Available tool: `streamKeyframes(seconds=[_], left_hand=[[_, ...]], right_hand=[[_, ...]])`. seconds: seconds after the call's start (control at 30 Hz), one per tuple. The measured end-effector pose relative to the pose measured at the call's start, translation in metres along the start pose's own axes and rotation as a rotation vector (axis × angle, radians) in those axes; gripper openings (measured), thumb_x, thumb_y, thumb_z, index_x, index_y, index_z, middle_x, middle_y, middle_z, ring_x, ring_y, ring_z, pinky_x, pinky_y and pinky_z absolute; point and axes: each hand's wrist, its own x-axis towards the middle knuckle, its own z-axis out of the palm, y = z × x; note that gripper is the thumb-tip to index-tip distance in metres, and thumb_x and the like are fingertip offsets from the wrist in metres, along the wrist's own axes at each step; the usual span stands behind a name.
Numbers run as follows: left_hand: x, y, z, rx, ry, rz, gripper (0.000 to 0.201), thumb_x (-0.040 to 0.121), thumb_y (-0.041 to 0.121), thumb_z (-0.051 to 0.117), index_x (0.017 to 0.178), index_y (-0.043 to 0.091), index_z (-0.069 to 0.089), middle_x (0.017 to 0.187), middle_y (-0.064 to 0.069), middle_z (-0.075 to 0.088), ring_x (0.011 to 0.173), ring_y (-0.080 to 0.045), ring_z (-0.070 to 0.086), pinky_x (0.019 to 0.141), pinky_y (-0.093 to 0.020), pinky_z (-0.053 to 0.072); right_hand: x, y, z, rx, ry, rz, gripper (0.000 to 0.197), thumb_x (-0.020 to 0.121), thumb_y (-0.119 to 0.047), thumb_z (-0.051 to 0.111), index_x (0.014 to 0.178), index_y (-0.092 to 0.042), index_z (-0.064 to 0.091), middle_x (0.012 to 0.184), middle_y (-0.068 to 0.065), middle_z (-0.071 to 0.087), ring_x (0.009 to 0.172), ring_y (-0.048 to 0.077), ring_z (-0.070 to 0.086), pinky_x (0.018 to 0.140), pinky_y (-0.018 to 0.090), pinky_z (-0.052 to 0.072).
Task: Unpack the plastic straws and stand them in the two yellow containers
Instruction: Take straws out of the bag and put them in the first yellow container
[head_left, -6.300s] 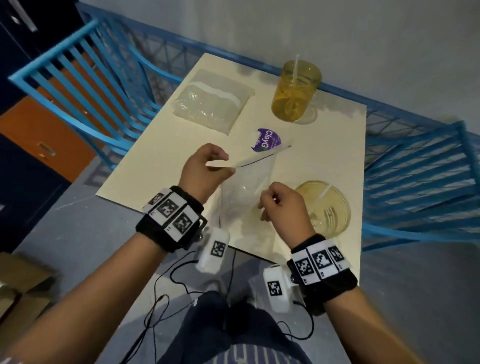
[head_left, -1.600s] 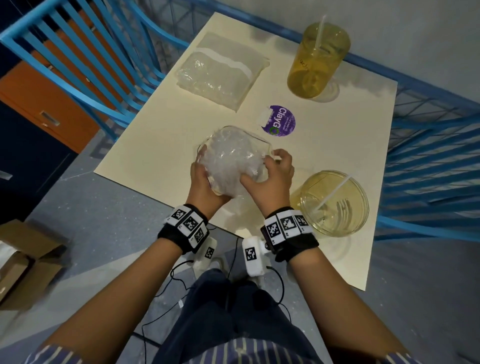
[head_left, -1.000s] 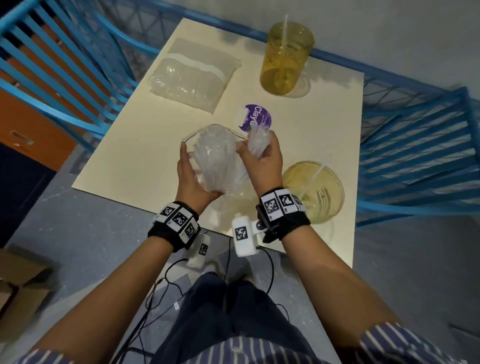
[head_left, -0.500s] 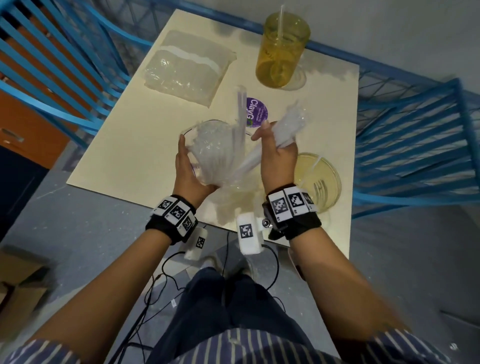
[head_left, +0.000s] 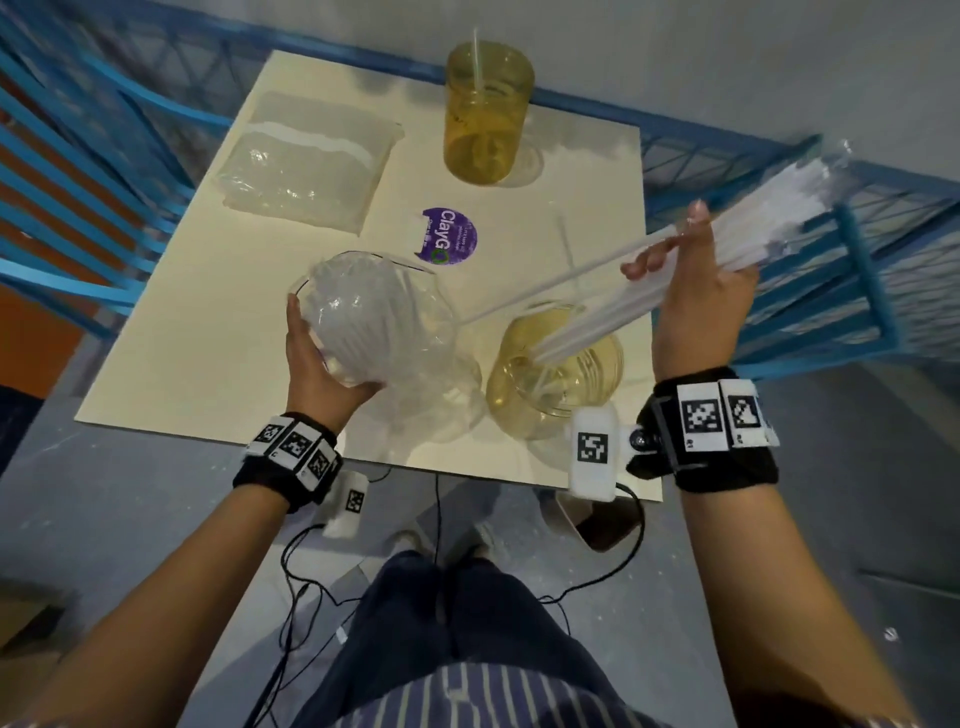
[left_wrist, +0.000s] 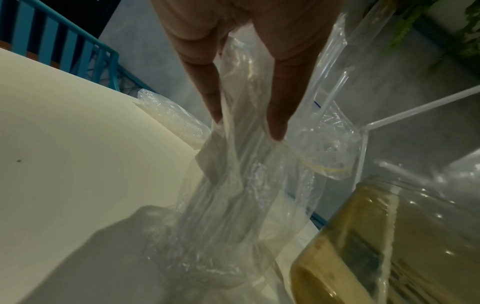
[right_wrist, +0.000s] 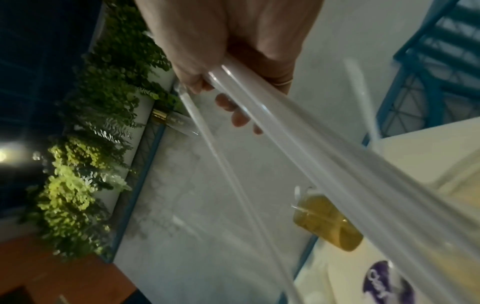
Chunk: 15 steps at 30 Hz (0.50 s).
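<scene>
My right hand (head_left: 691, 280) grips a bundle of clear plastic straws (head_left: 623, 306), tilted with its lower ends inside the near yellow container (head_left: 556, 374). One straw (head_left: 561, 280) sticks out sideways toward the bag. In the right wrist view the straws (right_wrist: 298, 148) run from my curled fingers (right_wrist: 233, 107) down to the table. My left hand (head_left: 322, 358) holds the clear bag (head_left: 379, 317) with more straws upright beside that container; in the left wrist view my fingers (left_wrist: 280, 115) lie on the bag (left_wrist: 241, 185). The far yellow container (head_left: 485, 114) holds one straw.
A second sealed pack of straws (head_left: 306, 161) lies at the table's far left. A purple round lid (head_left: 449, 236) sits mid-table. Blue railings (head_left: 831, 260) flank the cream table (head_left: 182, 338) on both sides. Cables hang below the near edge.
My right hand has drawn the straw bundle out of the bag and swung it right, so its lower ends now sit in the near container. The left hand keeps holding the bag.
</scene>
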Motion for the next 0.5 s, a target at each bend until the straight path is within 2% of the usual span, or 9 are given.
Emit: streamKeyframes(seconds=[0.07,0.13,0.17,0.2,0.23,0.27,0.37,0.43,0.5], left_hand=[[0.000,-0.001,-0.001,0.004,-0.002,0.000,0.137,0.044,0.005,0.092,0.148,0.017,0.003,0.149,-0.009,0.023,0.138,-0.017,0.029,0.110,-0.030,0.032],[0.000,-0.003,-0.002,0.012,0.003,-0.005,0.138,0.044,0.005,0.092,0.148,0.018,0.002,0.149,-0.009,0.024,0.138,-0.017,0.029,0.110,-0.030,0.031],[0.000,-0.003,-0.002,0.009,0.001,-0.005,0.138,0.044,0.006,0.092,0.148,0.018,0.002,0.149,-0.009,0.023,0.138,-0.017,0.029,0.110,-0.031,0.031],[0.001,-0.004,-0.002,0.009,0.001,-0.007,0.138,0.044,0.007,0.092,0.148,0.019,0.002,0.149,-0.008,0.023,0.138,-0.017,0.029,0.110,-0.031,0.033],[0.001,-0.004,-0.002,0.008,0.004,-0.007,0.137,0.044,0.008,0.092,0.148,0.020,0.004,0.149,-0.007,0.024,0.138,-0.017,0.030,0.108,-0.030,0.035],[0.002,-0.003,-0.001,0.005,0.014,-0.010,0.136,0.043,0.008,0.092,0.147,0.021,0.005,0.149,-0.006,0.024,0.137,-0.016,0.031,0.106,-0.026,0.037],[0.006,0.000,0.000,0.008,0.025,0.003,0.135,0.043,0.005,0.092,0.147,0.020,0.006,0.149,-0.006,0.024,0.137,-0.015,0.031,0.098,-0.015,0.037],[0.006,0.001,0.001,0.026,0.021,0.003,0.135,0.045,0.004,0.091,0.148,0.020,0.005,0.150,-0.006,0.023,0.137,-0.015,0.030,0.100,-0.020,0.037],[0.007,0.003,0.000,0.050,0.027,-0.015,0.134,0.046,0.003,0.090,0.148,0.018,0.004,0.150,-0.007,0.023,0.137,-0.016,0.029,0.103,-0.026,0.038]], right_hand=[[0.001,0.014,-0.012,-0.089,-0.020,0.013,0.022,0.090,-0.015,0.054,0.069,-0.020,0.053,0.045,-0.006,0.053,0.045,0.010,0.050,0.060,0.037,0.045],[0.004,0.039,-0.019,-0.234,-0.082,0.115,0.026,0.093,-0.007,0.049,0.071,-0.020,0.055,0.048,-0.009,0.060,0.048,0.002,0.055,0.067,0.027,0.047],[0.004,0.053,-0.020,-0.354,-0.130,0.187,0.022,0.093,-0.003,0.048,0.077,-0.016,0.055,0.055,-0.010,0.063,0.051,-0.003,0.058,0.068,0.019,0.048],[0.001,0.063,-0.021,-0.482,-0.170,0.255,0.014,0.091,-0.003,0.051,0.083,-0.013,0.055,0.065,-0.011,0.062,0.055,-0.006,0.058,0.070,0.017,0.048],[0.000,0.078,-0.024,-0.605,-0.204,0.312,0.009,0.087,-0.006,0.058,0.088,-0.014,0.055,0.076,-0.010,0.060,0.060,-0.005,0.058,0.075,0.020,0.049],[-0.004,0.085,-0.025,-0.691,-0.234,0.381,0.017,0.083,-0.010,0.064,0.094,-0.017,0.054,0.085,-0.007,0.057,0.066,-0.003,0.056,0.080,0.024,0.048],[-0.005,0.094,-0.027,-0.668,-0.294,0.418,0.070,0.070,-0.011,0.076,0.130,-0.016,0.040,0.116,0.000,0.054,0.098,0.010,0.056,0.092,0.022,0.048],[-0.003,0.088,-0.029,-0.704,-0.323,0.396,0.083,0.070,0.000,0.075,0.139,-0.009,0.029,0.126,0.009,0.050,0.110,0.016,0.053,0.091,0.017,0.045],[0.003,0.081,-0.034,-0.828,-0.360,0.371,0.088,0.070,-0.001,0.077,0.142,-0.007,0.026,0.135,0.011,0.046,0.121,0.021,0.049,0.096,0.018,0.039]])
